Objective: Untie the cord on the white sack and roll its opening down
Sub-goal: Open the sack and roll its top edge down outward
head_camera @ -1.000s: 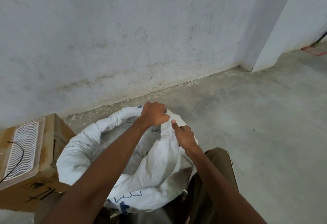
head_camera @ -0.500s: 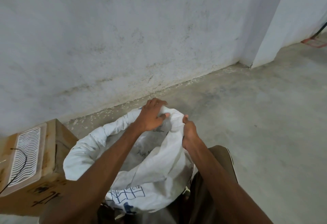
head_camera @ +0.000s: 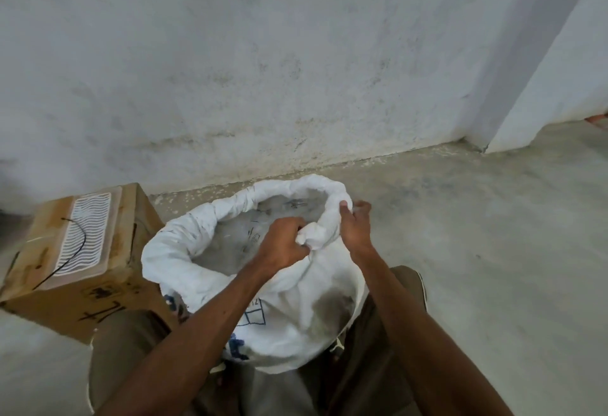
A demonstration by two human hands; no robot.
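The white sack [head_camera: 296, 313] stands on the floor between my knees, with blue print on its near side. Its mouth is open, and the rim [head_camera: 204, 228] is rolled into a thick band along the left and far sides. My left hand [head_camera: 283, 244] is closed on a bunched fold of the rim at the near right. My right hand [head_camera: 355, 228] grips the rolled rim just to the right of it, thumb on the fabric. No cord shows.
A cardboard box [head_camera: 108, 294] sits to the left of the sack, touching it, with a white ribbed panel [head_camera: 85, 238] and a thin black wire on top. A stained white wall [head_camera: 263, 70] rises just behind. Bare concrete floor [head_camera: 493, 251] stretches to the right.
Both hands have shifted nearer along the right side of the rim. More of the far rim now shows as a rolled band, and the mouth looks wider.
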